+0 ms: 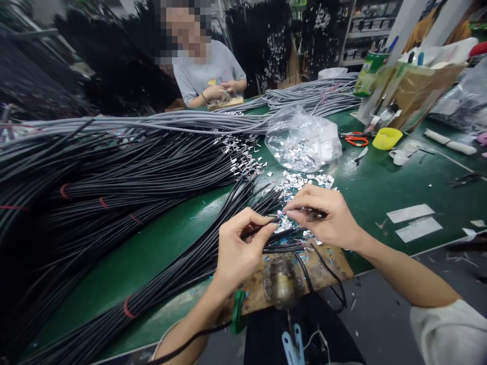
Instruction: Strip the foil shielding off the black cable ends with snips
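My left hand (241,243) pinches a black cable (249,234) close to its end between thumb and forefinger. Thin wires come out of that end, and the closed fingertips of my right hand (323,213) grip at them. A small dark item (316,215) shows under the curled fingers of my right hand; its kind is hidden. Below both hands lies a bundle of black cables (182,258), tied with a red band (128,307). Scraps of silver foil (291,182) and bits of blue wire are scattered around the cable ends.
A worn wooden board (327,263) with a metal piece (283,284) sits at the front edge. Farther off are grey cables (152,123), a plastic bag of foil scraps (304,142), orange-handled pliers (355,138) and a yellow ring (387,138). Across the table sits another person (209,71).
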Motion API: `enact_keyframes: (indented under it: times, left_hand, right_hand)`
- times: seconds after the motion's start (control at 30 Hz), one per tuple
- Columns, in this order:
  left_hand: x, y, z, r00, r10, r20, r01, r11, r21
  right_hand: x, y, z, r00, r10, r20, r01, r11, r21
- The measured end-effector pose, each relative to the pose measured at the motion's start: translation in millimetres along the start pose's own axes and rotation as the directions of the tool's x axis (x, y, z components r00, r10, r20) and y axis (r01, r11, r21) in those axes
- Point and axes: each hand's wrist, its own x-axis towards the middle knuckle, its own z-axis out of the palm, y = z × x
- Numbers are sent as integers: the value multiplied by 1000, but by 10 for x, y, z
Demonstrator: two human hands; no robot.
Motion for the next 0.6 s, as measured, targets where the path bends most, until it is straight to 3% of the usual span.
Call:
enact_keyframes:
  times: [0.27,0.33,0.47,0.6]
  left_hand:
    - [-6,24,5,1000,-7,17,7,1000,20]
    - [-5,28,-1,1000,-3,26,3,1000,2]
    - [-2,26,-10,999,21,35,-20,999,-32]
    - [-2,26,-11,999,21,40,-19,999,-46]
  right_hand:
    - [-53,20,40,993,-88,-73,82,994,-77]
    - [-40,1,42,997,-22,-77,19,999,-48]
    - [0,-28,37,968,250,16,-251,962,107]
    - [14,-36,44,946,314,82,-325,927,190]
